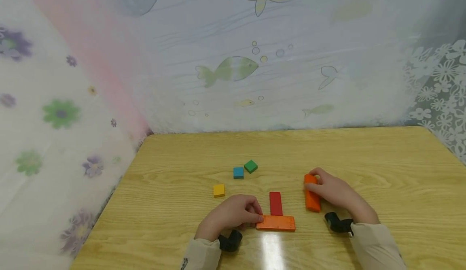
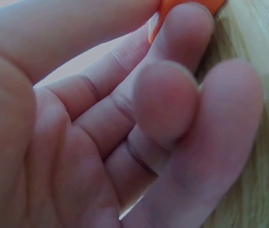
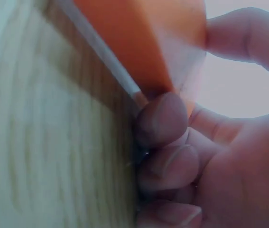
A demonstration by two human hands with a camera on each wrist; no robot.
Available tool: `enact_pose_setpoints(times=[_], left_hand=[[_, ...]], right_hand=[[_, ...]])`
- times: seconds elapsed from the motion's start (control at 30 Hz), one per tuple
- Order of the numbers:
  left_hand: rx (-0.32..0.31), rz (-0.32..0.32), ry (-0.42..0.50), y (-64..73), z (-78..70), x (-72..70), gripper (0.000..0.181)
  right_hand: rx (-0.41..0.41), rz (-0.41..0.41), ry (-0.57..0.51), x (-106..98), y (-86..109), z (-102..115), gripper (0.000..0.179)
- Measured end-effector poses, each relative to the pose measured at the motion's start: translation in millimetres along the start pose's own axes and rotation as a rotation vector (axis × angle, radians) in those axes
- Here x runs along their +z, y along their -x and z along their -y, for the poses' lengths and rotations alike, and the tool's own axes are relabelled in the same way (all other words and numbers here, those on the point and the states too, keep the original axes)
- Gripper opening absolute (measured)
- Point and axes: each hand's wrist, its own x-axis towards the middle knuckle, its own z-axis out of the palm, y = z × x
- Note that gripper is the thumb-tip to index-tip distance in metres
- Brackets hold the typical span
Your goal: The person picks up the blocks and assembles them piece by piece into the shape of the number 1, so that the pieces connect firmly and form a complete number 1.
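Observation:
In the head view a flat orange bar (image 1: 276, 223) lies sideways on the table, its left end pinched between the thumb and fingers of my left hand (image 1: 236, 212). A red rectangular piece (image 1: 276, 203) stretches away from the bar's far edge, making a T shape with it. To the right, my right hand (image 1: 333, 189) grips a second orange bar (image 1: 312, 201) near its far end, thumb on the near side. In the right wrist view, that orange bar (image 3: 129, 33) tilts over the wood, with a pale strip along its lower edge.
Beyond the left hand sit small square pieces: a yellow one (image 1: 219, 190), a blue one (image 1: 238, 173) and a green one (image 1: 251, 166). The wooden table (image 1: 174, 152) ends at a printed curtain (image 1: 225, 100). Black wrist devices (image 1: 338, 223) hang by both sleeves.

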Motion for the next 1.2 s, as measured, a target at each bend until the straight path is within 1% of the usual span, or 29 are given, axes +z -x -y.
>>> enact_pose_setpoints(times=[0.1, 0.23, 0.33, 0.5, 0.63, 0.77, 0.87, 1.0, 1.2], left_hand=[[0.002, -0.003, -0.004, -1.1, 1.6, 0.3, 0.008], [0.003, 0.004, 0.002, -0.7, 3.1, 0.0, 0.008], [0.004, 0.009, 0.004, 0.4, 3.5, -1.0, 0.008], [0.025, 0.007, -0.009, -1.7, 4.7, -1.8, 0.008], [0.03, 0.01, -0.017, -3.3, 5.9, -2.6, 0.008], [0.02, 0.001, -0.018, -2.2, 6.4, -1.8, 0.008], [0.02, 0.008, -0.009, -2.1, 5.9, 1.4, 0.008], [0.021, 0.017, -0.006, -3.4, 5.2, 4.3, 0.009], [0.017, -0.001, -0.027, -3.6, 6.1, -0.5, 0.008]], right_hand=[[-0.005, 0.0, -0.026, 1.3, -0.5, 2.4, 0.058], [0.004, 0.01, -0.088, 4.5, -3.0, 2.6, 0.055], [0.006, 0.032, -0.16, 5.2, -5.5, 1.1, 0.055], [0.0, 0.054, -0.261, 1.3, -10.7, -0.3, 0.057], [-0.005, 0.061, -0.292, -0.4, -17.6, 0.4, 0.057], [-0.031, 0.043, -0.316, 0.3, -24.6, 0.3, 0.056], [-0.034, 0.021, -0.298, 0.7, -27.1, -2.0, 0.057], [-0.017, 0.013, -0.292, 0.2, -29.0, -3.8, 0.062], [-0.015, 0.014, -0.345, -0.7, -36.7, 4.4, 0.071]])
